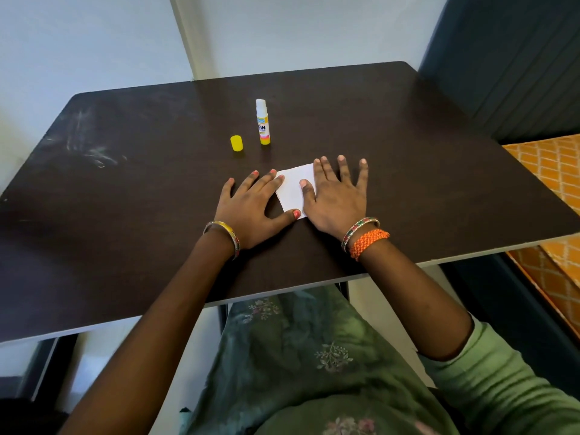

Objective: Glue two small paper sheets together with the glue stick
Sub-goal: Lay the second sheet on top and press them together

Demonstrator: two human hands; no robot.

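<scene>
Both hands flat, fingers spread, pressing on the white paper [293, 191]. Left hand [251, 205] covers its left edge: fingertips on the top-left corner, thumb on the bottom edge. Right hand [337, 196] lies over the paper's right side, thumb on the sheet, outer fingers spilling past it onto the table [439, 167]. Neither hand pinches anything.

Only one white patch visible between the hands; can't tell if it's one sheet or two stacked. Judging by the flat pressing, this looks like the bond step: sheets laid together and pushed down so the glue takes. Spread palms give even pressure and keep the edges from sliding.

Glue stick [263, 122] stands upright beyond the paper, well apart, uncapped, white tip exposed. Yellow cap [236, 143] stands just left of the stick, also beyond the paper. Both parked out of the pressing zone but within reach. Cap off suggests glue is already applied; recapping is not yet done.
</scene>
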